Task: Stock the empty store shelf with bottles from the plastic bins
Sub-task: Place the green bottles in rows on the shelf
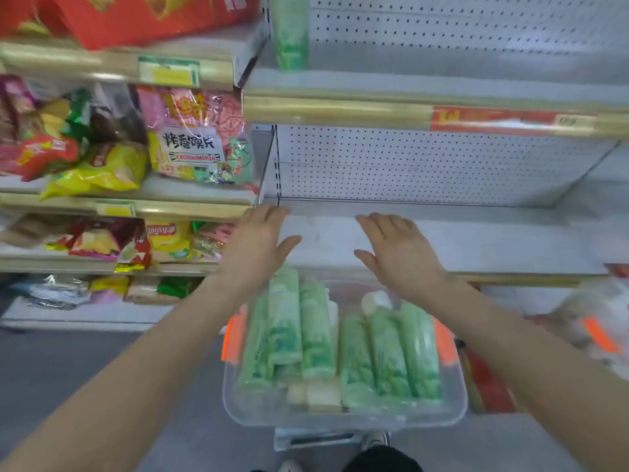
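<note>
A clear plastic bin (343, 415) with orange latches stands below me, holding several green-labelled bottles (316, 332) lying on their sides. My left hand (258, 247) and my right hand (396, 250) hover above the bin's far end, in front of a bare grey shelf (476, 240). Both hands have straight, spread fingers and hold nothing. One green bottle (291, 32) stands upright at the left end of the shelf above (442, 83).
Snack bags (112, 165) fill the shelves to the left. A second clear bin (595, 325) with an orange latch sits at the right edge. A white perforated back panel (425, 165) lines the shelving. Grey floor (68, 352) lies lower left.
</note>
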{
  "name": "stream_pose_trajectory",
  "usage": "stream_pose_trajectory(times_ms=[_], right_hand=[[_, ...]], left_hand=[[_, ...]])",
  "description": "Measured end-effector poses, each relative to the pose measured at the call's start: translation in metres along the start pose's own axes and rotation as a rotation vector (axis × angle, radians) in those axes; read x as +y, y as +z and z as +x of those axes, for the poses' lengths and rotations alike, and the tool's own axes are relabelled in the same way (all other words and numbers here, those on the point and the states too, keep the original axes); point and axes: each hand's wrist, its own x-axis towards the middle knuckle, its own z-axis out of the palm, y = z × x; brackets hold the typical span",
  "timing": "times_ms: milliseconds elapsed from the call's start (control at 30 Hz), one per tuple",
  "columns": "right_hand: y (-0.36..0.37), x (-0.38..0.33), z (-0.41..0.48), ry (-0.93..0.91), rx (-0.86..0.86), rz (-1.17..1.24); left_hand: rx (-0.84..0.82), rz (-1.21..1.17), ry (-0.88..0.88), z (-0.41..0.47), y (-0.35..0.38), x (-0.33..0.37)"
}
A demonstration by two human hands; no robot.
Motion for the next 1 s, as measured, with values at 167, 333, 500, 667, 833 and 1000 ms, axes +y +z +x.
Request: stream_pose_trajectory(times_ms=[167,333,500,667,833,1000], right_hand=[[0.052,-0.061,-0.048,0.088,-0.357,0.209],[0.070,-0.097,-0.049,0.276,-0.594,0.416],[0.073,-0.108,-0.039,0.472,-0.657,0.607],[0.061,-0.108,-0.031,0.571,-0.720,0.833],[0.070,-0.101,-0.030,0.676,-0.739,1.080],[0.069,-0.100,-0.040,0.764,-0.732,1.147]], left_hand=[[-0.228,-0.032,-0.160,-0.068,0.042,-0.009],[-0.319,-0.134,-0.299,-0.093,0.052,0.000],[-0.372,-0.225,-0.416,-0.094,0.057,0.005],[-0.441,-0.235,-0.477,-0.089,0.059,0.003],[-0.526,-0.277,-0.594,-0.079,0.063,-0.003],[-0.579,-0.292,-0.652,-0.076,0.057,0.000]])
